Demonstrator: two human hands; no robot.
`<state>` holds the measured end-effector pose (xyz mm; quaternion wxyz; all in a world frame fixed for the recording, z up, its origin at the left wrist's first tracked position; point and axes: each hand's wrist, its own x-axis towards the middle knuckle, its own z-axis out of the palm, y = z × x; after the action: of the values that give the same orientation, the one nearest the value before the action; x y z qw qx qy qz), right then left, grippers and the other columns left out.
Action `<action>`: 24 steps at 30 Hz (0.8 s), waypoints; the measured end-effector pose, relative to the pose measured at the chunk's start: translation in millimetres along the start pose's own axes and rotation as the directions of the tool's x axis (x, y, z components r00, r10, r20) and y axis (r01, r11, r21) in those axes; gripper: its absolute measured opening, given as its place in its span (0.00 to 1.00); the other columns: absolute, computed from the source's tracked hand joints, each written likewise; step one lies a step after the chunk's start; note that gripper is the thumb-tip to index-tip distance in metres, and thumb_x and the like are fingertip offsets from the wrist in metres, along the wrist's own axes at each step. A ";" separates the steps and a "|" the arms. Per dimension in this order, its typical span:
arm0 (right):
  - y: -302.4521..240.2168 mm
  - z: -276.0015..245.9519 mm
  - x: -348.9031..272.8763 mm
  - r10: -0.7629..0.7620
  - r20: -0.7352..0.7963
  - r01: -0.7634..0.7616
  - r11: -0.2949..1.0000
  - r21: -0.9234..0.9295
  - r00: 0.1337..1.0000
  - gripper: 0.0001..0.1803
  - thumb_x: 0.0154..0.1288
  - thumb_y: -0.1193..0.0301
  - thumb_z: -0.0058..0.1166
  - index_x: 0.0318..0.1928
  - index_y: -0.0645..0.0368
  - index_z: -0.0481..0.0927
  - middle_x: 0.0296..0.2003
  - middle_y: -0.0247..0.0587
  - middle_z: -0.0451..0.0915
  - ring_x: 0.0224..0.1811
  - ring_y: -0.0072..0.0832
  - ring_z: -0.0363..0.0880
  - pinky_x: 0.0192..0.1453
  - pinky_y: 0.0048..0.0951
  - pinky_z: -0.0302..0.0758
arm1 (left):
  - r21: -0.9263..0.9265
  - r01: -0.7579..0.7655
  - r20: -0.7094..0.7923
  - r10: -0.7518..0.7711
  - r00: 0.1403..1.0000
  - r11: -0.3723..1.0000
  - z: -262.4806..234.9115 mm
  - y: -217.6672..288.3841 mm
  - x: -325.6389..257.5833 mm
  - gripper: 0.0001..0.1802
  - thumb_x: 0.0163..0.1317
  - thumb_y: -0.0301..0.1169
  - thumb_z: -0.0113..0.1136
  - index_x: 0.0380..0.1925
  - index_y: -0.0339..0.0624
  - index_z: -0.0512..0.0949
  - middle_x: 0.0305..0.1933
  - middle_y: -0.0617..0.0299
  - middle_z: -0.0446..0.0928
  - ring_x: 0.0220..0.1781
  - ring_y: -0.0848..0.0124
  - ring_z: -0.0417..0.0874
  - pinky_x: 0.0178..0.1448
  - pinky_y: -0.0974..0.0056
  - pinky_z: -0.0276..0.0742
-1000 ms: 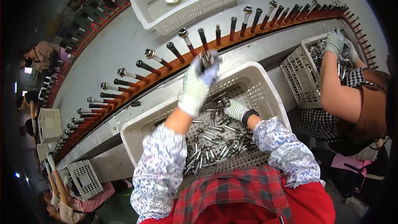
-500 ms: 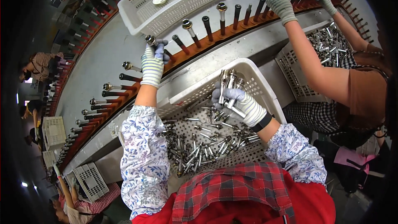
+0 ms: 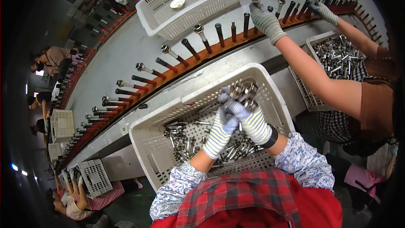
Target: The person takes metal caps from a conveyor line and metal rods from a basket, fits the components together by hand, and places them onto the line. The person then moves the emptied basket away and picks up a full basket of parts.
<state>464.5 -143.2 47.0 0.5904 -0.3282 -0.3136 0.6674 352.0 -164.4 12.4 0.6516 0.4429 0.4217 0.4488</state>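
My right hand (image 3: 255, 122), in a striped grey-tipped glove, is closed round a bunch of shiny metal fittings (image 3: 244, 93), short tubes with wider heads. Against its fingers lies my left hand (image 3: 220, 133), gloved alike, with bent fingers at the lower end of the bunch. What the left fingers hold is hidden. Both hands are over a white perforated basket (image 3: 145, 156) with many loose fittings (image 3: 185, 145) in it. Beyond it runs a curved orange-brown rail (image 3: 168, 75) of upright posts, some topped by a metal fitting (image 3: 167, 50).
Across the grey table (image 3: 122, 52) stands another white basket (image 3: 190, 21) with a small white dish (image 3: 177, 3). At the right, a co-worker's gloved hand (image 3: 268, 23) is on a post, beside a basket of fittings (image 3: 337, 52). Other people work along the left.
My left hand has left a fitting on the rail and come back to my right hand above the basket. The posts have shifted rightward in view. The co-worker's nearer arm has moved left.
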 end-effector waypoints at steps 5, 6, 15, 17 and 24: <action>6.3 -8.5 -11.7 -0.056 0.112 0.059 0.998 -0.021 0.992 0.18 0.60 0.81 0.50 0.52 0.60 0.71 0.49 0.44 0.74 0.48 0.29 0.75 0.51 0.27 0.75 | -0.091 0.097 0.025 -0.095 0.995 0.991 -0.7 3.8 -3.0 0.27 0.55 0.34 0.62 0.54 0.39 0.67 0.51 0.59 0.73 0.56 0.67 0.72 0.58 0.64 0.70; -10.4 -2.2 -9.9 0.069 0.151 -0.083 0.993 0.087 0.986 0.13 0.63 0.77 0.50 0.48 0.63 0.73 0.44 0.42 0.77 0.46 0.28 0.76 0.50 0.28 0.75 | 0.050 0.049 0.101 -0.054 0.993 0.998 -11.9 10.6 1.2 0.25 0.56 0.36 0.62 0.52 0.39 0.69 0.50 0.59 0.74 0.54 0.66 0.73 0.56 0.63 0.71; -59.0 -12.8 18.8 -0.021 -0.020 0.020 0.998 -0.061 1.000 0.19 0.65 0.69 0.49 0.55 0.61 0.66 0.49 0.50 0.75 0.51 0.38 0.75 0.43 0.24 0.77 | 0.335 -0.391 -0.070 0.436 0.897 0.857 -64.5 97.3 182.1 0.10 0.66 0.28 0.48 0.44 0.37 0.73 0.37 0.63 0.77 0.26 0.82 0.68 0.29 0.75 0.68; -59.3 -17.7 29.8 -0.038 -0.058 0.033 0.996 -0.082 0.998 0.21 0.64 0.70 0.51 0.56 0.63 0.65 0.48 0.48 0.75 0.49 0.36 0.76 0.41 0.23 0.77 | 0.510 -0.282 -0.124 0.394 0.911 0.813 -94.4 78.7 215.0 0.07 0.66 0.27 0.48 0.41 0.40 0.73 0.35 0.64 0.77 0.21 0.82 0.68 0.24 0.74 0.67; -68.1 -10.4 94.5 -0.273 -0.272 0.233 0.957 -0.170 0.923 0.18 0.63 0.75 0.48 0.52 0.67 0.66 0.46 0.50 0.74 0.47 0.36 0.77 0.52 0.37 0.76 | 0.526 -0.068 -0.306 0.263 0.915 0.848 -161.4 67.7 178.7 0.09 0.66 0.26 0.43 0.44 0.42 0.70 0.25 0.65 0.69 0.18 0.79 0.70 0.21 0.73 0.69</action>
<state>504.3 -41.7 89.4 0.6881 -0.4188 -0.3069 0.5069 228.0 52.9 9.4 0.3807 0.5414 0.5975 0.4527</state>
